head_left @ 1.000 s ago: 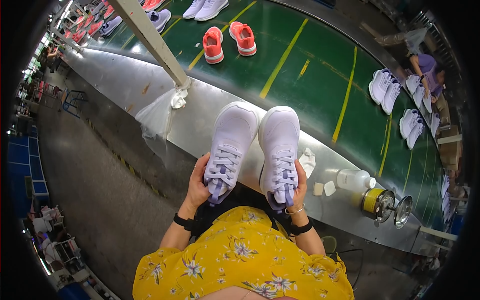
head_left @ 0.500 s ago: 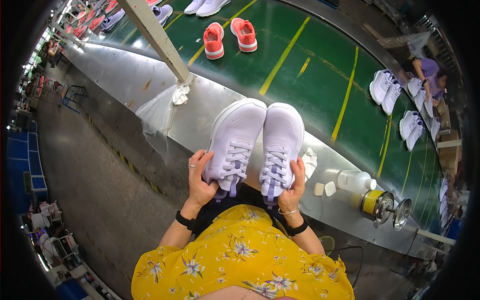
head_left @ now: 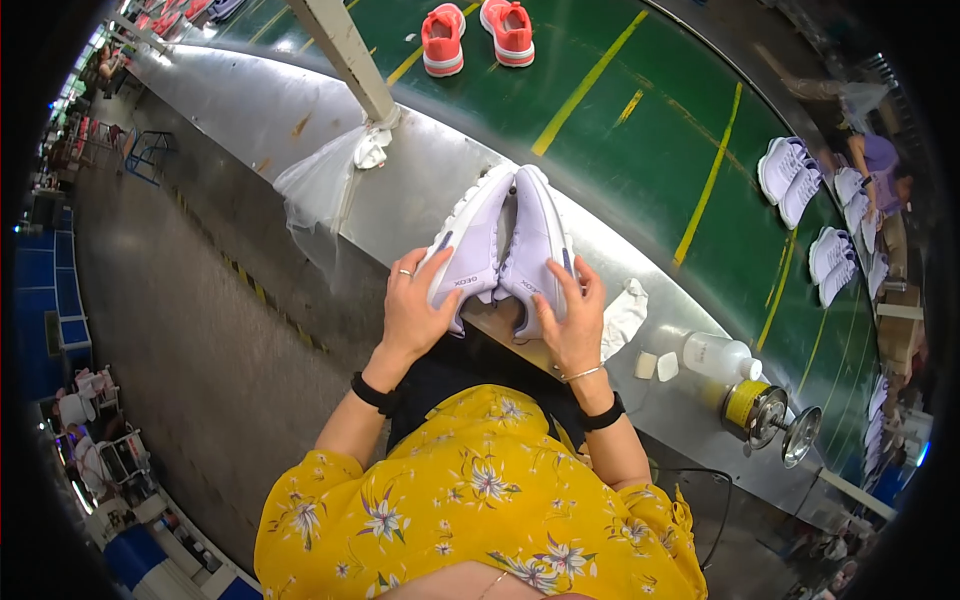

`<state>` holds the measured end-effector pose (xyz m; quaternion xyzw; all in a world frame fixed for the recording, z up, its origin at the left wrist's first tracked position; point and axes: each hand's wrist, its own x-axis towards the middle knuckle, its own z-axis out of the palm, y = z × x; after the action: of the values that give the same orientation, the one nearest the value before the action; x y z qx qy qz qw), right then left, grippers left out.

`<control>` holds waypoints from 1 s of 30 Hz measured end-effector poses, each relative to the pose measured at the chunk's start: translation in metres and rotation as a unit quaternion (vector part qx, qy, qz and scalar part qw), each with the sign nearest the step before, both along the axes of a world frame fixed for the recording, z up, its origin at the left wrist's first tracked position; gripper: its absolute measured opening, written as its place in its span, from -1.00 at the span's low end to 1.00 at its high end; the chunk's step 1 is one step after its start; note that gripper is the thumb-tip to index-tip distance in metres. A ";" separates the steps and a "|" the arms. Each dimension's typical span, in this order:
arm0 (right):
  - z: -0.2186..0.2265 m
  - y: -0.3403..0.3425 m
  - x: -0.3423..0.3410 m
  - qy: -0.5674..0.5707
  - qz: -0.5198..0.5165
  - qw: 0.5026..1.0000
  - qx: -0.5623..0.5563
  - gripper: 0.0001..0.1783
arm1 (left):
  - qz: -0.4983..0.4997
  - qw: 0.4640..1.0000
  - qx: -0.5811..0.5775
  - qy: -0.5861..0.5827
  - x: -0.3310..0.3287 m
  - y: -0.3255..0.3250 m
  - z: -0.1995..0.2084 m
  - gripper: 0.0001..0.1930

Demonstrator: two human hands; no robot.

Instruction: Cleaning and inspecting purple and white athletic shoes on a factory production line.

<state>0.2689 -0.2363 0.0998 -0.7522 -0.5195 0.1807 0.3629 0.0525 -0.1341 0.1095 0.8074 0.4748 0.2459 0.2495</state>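
A pair of pale lilac sneakers with white soles is in my hands over the metal ledge. The left sneaker [head_left: 474, 245] and the right sneaker [head_left: 533, 230] are tipped inward, so their laced tops face each other and their outer sides show. Their toes come together at the far end. My left hand [head_left: 412, 305] grips the heel part of the left sneaker, fingers along its sole edge. Around the heel of the right one, my right hand [head_left: 575, 318] is closed, with the thumb on its side. The insides of both sneakers are mostly hidden.
Along the metal ledge [head_left: 240, 120] lie a white cloth [head_left: 625, 318], two small pale pads, a white bottle [head_left: 715, 355] and a yellow can [head_left: 752, 408] with a metal top. Coral sneakers [head_left: 508, 35] and more lilac pairs stand on the green belt [head_left: 640, 160]. A post [head_left: 345, 60] rises left.
Both sneakers have turned from tops up to tilted inward, tops facing each other. My hands have shifted up along the heels, still holding them. The coral sneakers now appear higher in view.
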 end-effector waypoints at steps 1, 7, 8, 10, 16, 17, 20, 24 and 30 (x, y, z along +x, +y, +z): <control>-0.005 0.001 0.005 0.001 0.005 1.000 -0.002 -0.39 | 0.005 1.000 -0.002 0.001 -0.003 0.004 -0.004 -0.47; -0.021 0.001 0.015 -0.030 -0.028 0.997 0.057 -0.54 | 0.109 0.976 -0.121 -0.144 -0.016 0.012 -0.032 -0.66; -0.021 0.001 0.015 -0.030 -0.026 0.998 0.056 -0.54 | 0.111 0.976 -0.122 -0.144 -0.016 0.012 -0.034 -0.66; -0.021 -0.001 0.015 -0.015 -0.028 0.998 0.051 -0.56 | 0.130 0.969 -0.138 -0.158 -0.014 0.011 -0.036 -0.72; -0.020 -0.003 0.017 -0.015 -0.029 0.998 0.058 -0.56 | 0.133 0.954 -0.182 -0.200 -0.015 0.012 -0.043 -0.73; -0.020 -0.004 0.018 -0.016 -0.028 0.998 0.057 -0.56 | 0.133 0.953 -0.183 -0.200 -0.014 0.012 -0.043 -0.73; -0.021 -0.005 0.019 -0.015 -0.037 0.997 0.060 -0.58 | 0.133 0.949 -0.187 -0.215 -0.013 0.012 -0.043 -0.75; -0.028 -0.011 0.022 0.020 -0.058 0.996 0.061 -0.61 | 0.134 0.939 -0.208 -0.239 -0.013 0.012 -0.045 -0.75; -0.037 -0.016 0.025 0.111 -0.090 0.988 0.061 -0.61 | 0.133 0.941 -0.208 -0.233 -0.013 0.011 -0.046 -0.72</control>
<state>0.2938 -0.2520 0.0626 -0.7478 -0.4158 0.1976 0.4783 0.0391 -0.1235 0.0631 0.5871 0.5471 0.3542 0.4801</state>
